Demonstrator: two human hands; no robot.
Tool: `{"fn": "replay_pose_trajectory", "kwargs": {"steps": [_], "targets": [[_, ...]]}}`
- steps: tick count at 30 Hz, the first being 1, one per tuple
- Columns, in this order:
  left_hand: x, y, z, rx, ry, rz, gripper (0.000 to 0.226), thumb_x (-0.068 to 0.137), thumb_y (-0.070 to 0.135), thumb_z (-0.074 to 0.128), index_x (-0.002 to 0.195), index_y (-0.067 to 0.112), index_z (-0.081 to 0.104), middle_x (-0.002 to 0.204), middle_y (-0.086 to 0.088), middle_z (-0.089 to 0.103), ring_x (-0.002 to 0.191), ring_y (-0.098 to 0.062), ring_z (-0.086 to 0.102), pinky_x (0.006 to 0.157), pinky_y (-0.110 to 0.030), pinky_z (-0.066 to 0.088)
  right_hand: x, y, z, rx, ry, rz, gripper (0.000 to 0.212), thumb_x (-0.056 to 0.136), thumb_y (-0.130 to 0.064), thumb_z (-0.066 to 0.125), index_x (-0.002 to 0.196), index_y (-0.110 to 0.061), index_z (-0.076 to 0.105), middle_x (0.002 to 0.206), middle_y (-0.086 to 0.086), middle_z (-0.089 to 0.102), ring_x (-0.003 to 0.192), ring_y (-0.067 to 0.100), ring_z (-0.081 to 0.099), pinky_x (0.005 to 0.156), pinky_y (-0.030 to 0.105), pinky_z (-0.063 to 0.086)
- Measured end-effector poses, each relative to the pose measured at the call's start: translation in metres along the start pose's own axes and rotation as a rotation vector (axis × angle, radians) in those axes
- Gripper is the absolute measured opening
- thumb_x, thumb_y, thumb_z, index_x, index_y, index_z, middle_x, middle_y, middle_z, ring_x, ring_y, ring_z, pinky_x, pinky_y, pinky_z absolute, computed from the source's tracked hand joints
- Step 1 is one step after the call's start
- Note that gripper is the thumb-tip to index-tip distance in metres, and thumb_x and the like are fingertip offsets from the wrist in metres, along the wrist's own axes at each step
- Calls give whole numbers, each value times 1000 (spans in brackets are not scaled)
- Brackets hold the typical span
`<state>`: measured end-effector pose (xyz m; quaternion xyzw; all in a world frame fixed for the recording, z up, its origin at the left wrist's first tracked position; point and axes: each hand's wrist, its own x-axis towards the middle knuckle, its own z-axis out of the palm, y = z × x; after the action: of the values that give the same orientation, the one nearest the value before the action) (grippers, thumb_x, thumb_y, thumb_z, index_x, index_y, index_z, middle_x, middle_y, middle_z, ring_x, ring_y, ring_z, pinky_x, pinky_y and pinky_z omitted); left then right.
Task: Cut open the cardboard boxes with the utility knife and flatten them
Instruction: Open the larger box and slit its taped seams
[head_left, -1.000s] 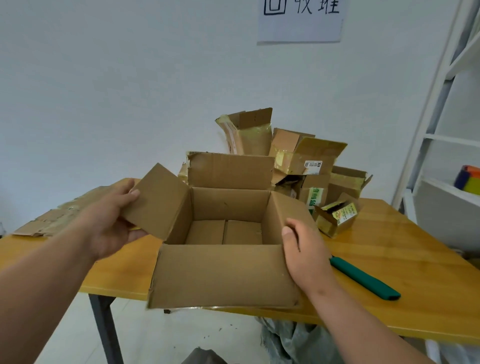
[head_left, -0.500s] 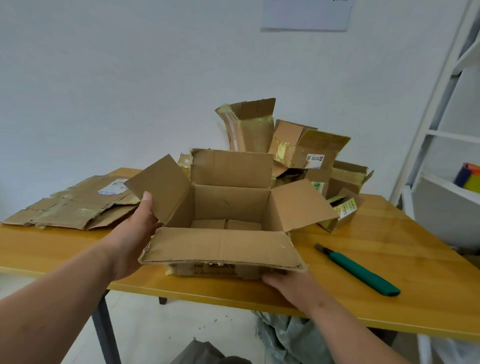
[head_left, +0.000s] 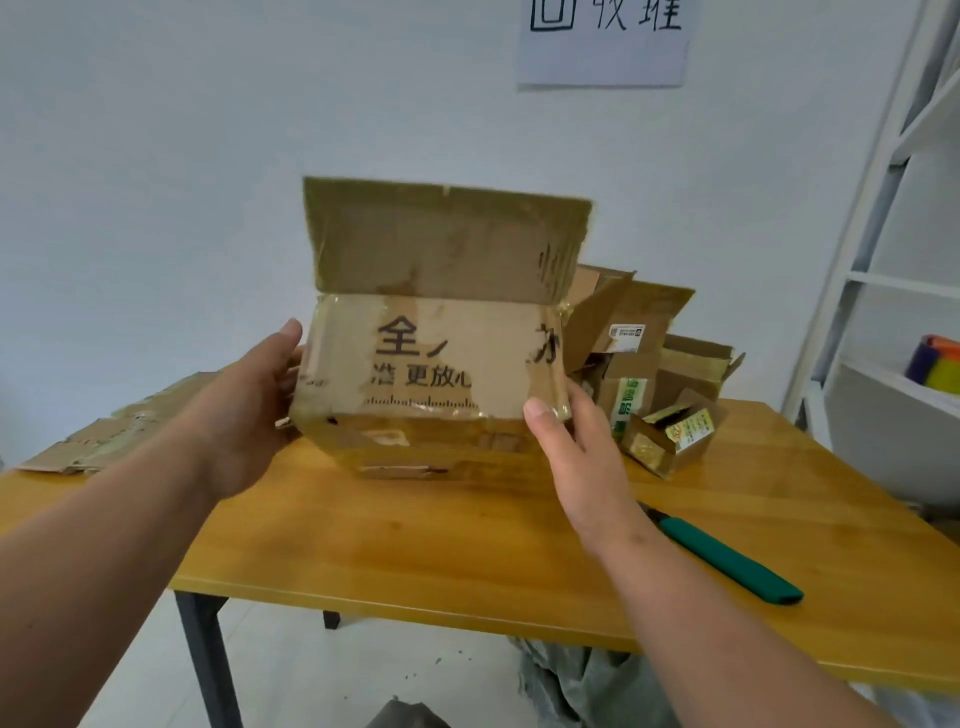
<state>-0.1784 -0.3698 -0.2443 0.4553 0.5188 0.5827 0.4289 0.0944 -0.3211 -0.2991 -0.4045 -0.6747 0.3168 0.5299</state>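
The wooden surface carries a pile of opened boxes at the back right and flattened cardboard at the left. The printed cardboard box is tipped on its side, one flap raised. The left hand and right hand hold its sides, fingers straight and pressed against it. The green utility knife lies apart at the right.

Box face — "全", "更放心"; wall sign cropped.

Box mid-surface between both hands; flattened cardboard far left; box pile behind right; knife front right.
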Motion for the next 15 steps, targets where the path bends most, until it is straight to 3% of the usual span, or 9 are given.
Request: {"fn": "replay_pose_trajectory", "kwargs": {"steps": [2, 4, 8, 11, 13, 15], "targets": [[-2, 10, 1, -16, 5, 40, 55, 93, 56, 47, 124, 14, 64, 111, -9, 67, 114, -29, 56, 108, -48, 36, 5, -8, -3, 1, 16, -26, 78, 74, -75, 49, 144, -39, 45, 135, -13, 52, 126, 4, 47, 107, 36, 41], [-4, 20, 7, 9, -22, 68, 37, 93, 50, 50, 108, 21, 69, 98, 1, 69, 106, -21, 59, 100, -42, 41, 9, -11, -7, -19, 43, -36, 78, 73, -77, 49, 140, -37, 48, 132, -12, 54, 121, 3, 50, 105, 36, 44], [1, 23, 18, 90, -7, 80, 37, 89, 42, 59, 118, 19, 64, 108, -1, 72, 107, -22, 62, 94, -40, 47, 19, -14, -13, -158, 129, -61, 87, 74, -88, 38, 135, -28, 53, 119, -7, 58, 102, 4, 56, 90, 31, 51], [9, 13, 22, 106, 38, 50, 39, 87, 49, 63, 116, 23, 64, 108, -1, 72, 106, -24, 64, 91, -42, 50, 23, -15, -16, -272, 155, -83, 87, 80, -85, 34, 131, -19, 56, 111, -2, 58, 93, 2, 53, 72, 17, 40], [12, 2, 19, 112, 70, 32, 37, 87, 51, 63, 115, 26, 65, 105, 0, 73, 102, -23, 66, 82, -38, 51, 17, -13, -14, -319, 113, -87, 84, 80, -82, 36, 137, -22, 52, 118, -6, 55, 97, -2, 50, 74, 13, 37], [13, -8, 12, 98, 105, 33, 34, 86, 48, 64, 112, 25, 66, 103, -1, 74, 99, -24, 67, 77, -35, 50, 6, -7, -6, -323, 50, -93, 83, 80, -80, 39, 143, -27, 45, 124, -11, 49, 104, 0, 47, 86, 20, 43]]}}
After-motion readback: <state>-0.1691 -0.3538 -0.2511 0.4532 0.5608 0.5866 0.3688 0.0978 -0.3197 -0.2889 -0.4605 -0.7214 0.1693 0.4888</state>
